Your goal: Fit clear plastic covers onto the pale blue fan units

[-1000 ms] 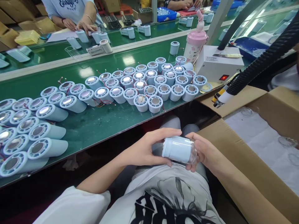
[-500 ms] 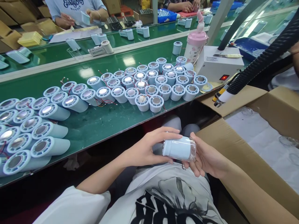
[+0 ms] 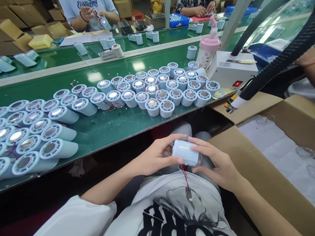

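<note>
Over my lap I hold a light-blue cylindrical housing (image 3: 185, 152) with a clear plastic cover over its right end. My left hand (image 3: 156, 155) is closed around its left end, thumb at the lower edge. My right hand (image 3: 219, 160) grips the right end, fingers on top and thumb below. Thin red and dark wires (image 3: 184, 175) hang from the housing, ending in a small connector over my shirt. Many similar blue housings (image 3: 59, 148) stand or lean on the green bench (image 3: 105, 131) in front of me, several with wires trailing.
An open cardboard box (image 3: 241, 157) with white lining stands at right. Above its flap hangs a black ribbed hose with a nozzle (image 3: 233, 105), near a white control box (image 3: 232, 68). A pink cup (image 3: 208, 49) stands behind. Across the bench a person (image 3: 91, 16) handles a blue part.
My right hand has shifted its fingers onto the top of the housing. The wires now hang down below it. The view has turned slightly left.
</note>
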Demonstrator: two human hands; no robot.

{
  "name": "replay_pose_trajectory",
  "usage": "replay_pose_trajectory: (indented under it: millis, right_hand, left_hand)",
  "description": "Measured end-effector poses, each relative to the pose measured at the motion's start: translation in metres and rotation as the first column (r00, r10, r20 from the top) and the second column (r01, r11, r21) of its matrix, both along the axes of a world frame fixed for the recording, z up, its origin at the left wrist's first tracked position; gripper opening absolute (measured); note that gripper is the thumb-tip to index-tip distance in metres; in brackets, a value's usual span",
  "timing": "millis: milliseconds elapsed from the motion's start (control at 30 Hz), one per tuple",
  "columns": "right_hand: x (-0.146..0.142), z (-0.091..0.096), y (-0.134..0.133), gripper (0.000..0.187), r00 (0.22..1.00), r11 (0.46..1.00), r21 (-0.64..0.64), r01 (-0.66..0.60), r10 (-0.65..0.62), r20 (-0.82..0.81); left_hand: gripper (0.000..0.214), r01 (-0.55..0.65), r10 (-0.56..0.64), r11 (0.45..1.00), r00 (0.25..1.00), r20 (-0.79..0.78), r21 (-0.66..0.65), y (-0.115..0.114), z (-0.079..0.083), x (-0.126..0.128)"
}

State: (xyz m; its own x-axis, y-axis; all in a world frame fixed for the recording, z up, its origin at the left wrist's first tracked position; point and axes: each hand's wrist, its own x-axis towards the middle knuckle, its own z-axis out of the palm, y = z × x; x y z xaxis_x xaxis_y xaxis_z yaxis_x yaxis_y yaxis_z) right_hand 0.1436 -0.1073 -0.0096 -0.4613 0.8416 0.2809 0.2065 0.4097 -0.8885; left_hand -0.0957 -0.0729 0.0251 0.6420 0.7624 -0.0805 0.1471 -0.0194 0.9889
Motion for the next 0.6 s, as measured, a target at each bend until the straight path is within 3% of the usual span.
replay_pose_trajectory:
  millis: [100,167,367,467,600]
  right_hand:
    - [0.000,0.001,-0.005,0.050,0.974,0.932,-0.361,-0.031,-0.053,-0.220]
    - [0.002,0.000,-0.008,0.042,0.953,0.882,-0.465,-0.070,-0.079,-0.294]
    - [0.007,-0.001,-0.009,0.039,0.970,0.882,-0.471,-0.033,-0.084,-0.226]
    - [0.001,-0.002,-0.007,0.041,0.977,0.846,-0.533,-0.026,-0.092,-0.192]
    - [-0.010,-0.006,0.003,0.043,0.978,0.824,-0.565,-0.045,-0.080,-0.193]
  left_hand:
    - [0.068,0.077,-0.079,0.995,0.996,0.028,0.059,-0.001,0.002,-0.002]
    - [0.069,0.099,-0.104,0.991,0.993,0.047,0.088,-0.002,0.002,-0.003]
    - [0.073,0.104,-0.095,0.993,0.986,0.137,-0.063,-0.007,-0.008,0.000]
    - [0.073,0.110,-0.092,0.986,0.985,0.143,-0.124,-0.007,-0.022,0.003]
    - [0.066,0.124,-0.084,0.974,0.974,0.208,-0.187,0.010,-0.038,-0.001]
